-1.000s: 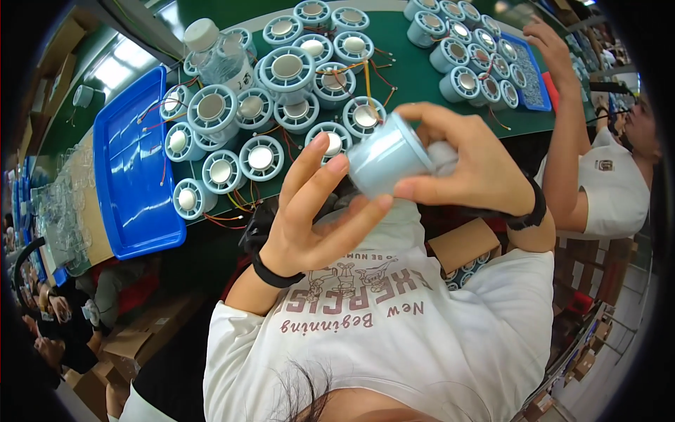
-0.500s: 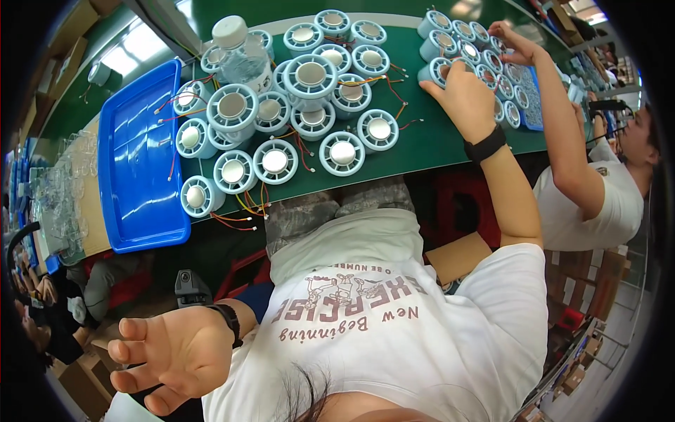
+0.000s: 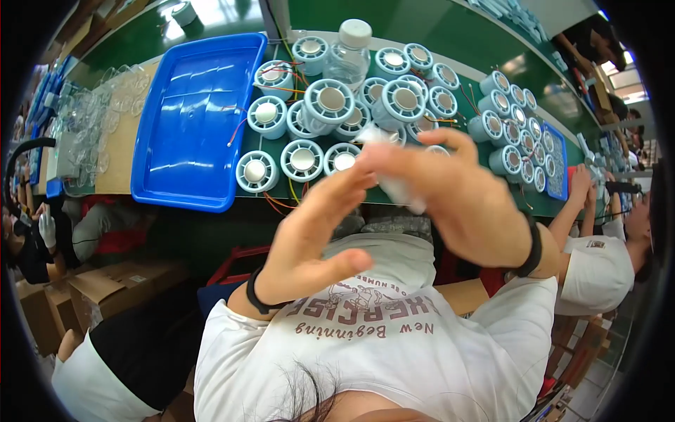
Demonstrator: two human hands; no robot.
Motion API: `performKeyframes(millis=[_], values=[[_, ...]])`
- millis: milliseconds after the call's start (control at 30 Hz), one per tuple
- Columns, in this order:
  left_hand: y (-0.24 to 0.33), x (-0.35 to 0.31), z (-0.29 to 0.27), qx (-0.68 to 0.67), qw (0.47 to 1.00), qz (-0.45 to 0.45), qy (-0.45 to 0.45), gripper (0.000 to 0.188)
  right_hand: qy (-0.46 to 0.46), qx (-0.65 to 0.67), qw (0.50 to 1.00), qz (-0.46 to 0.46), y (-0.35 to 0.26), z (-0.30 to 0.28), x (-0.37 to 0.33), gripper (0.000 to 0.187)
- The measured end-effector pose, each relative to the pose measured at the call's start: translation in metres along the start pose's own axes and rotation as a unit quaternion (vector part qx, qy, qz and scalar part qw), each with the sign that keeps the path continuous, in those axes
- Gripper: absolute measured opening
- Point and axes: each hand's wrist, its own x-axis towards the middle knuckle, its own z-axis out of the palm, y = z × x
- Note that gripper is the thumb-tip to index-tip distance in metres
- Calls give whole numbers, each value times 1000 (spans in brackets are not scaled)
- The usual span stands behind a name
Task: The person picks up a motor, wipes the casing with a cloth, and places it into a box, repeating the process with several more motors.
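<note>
Two bare hands come together above the near edge of the green worktop (image 3: pixel 467 104). The left hand (image 3: pixel 306 235) is spread, fingers extended and thumb well apart, with nothing in it. The right hand (image 3: pixel 460 200), blurred, has a crumpled white wad (image 3: pixel 402 191) under its curled fingers; whether the left fingertips touch it cannot be told. Beyond both hands stand pale-blue round housings (image 3: pixel 302 160) with slotted rims and silvery discs, around a clear bottle (image 3: pixel 346 63). Left of the left hand lies a blue tray (image 3: pixel 186 133).
</note>
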Motion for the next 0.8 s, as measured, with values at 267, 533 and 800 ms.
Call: performKeyframes(millis=[267, 533, 800], values=[[-27, -13, -18, -74, 996, 35, 39, 26, -119, 0, 993, 1, -5, 20, 10, 51], [-14, -19, -39, 17, 970, 147, 192, 10, 55, -264, 958, 98, 89, 14, 22, 52], [-6, -11, -43, 157, 906, 202, 337, 15, 26, -120, 981, 152, 83, 8, 20, 58]])
